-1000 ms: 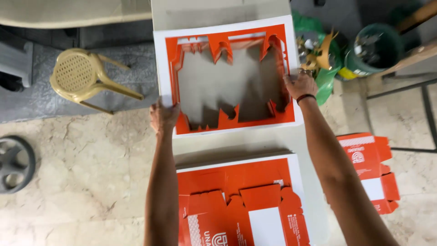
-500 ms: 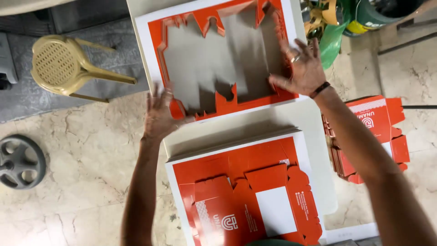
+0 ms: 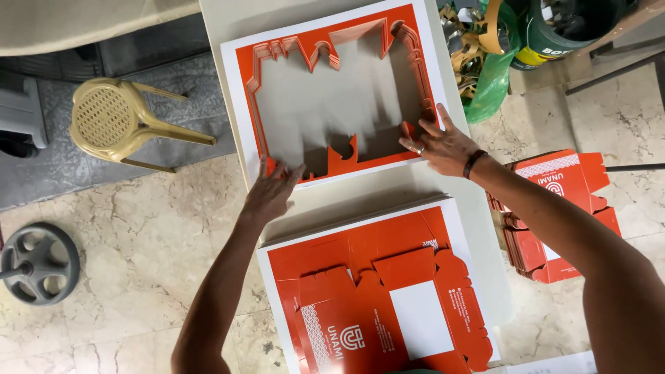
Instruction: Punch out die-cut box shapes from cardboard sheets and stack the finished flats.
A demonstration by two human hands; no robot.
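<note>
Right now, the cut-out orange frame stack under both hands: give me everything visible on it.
The frame stack is a pile of printed card sheets, orange with white margins, whose middles have been die-cut away, leaving a jagged orange border around a bare patch of the pale table. It lies flat at the table's far end, slightly askew. The layered inner edges show many sheets. The left hand presses its near left corner; the right hand rests spread on its near right corner, fingers on the orange border.
</note>
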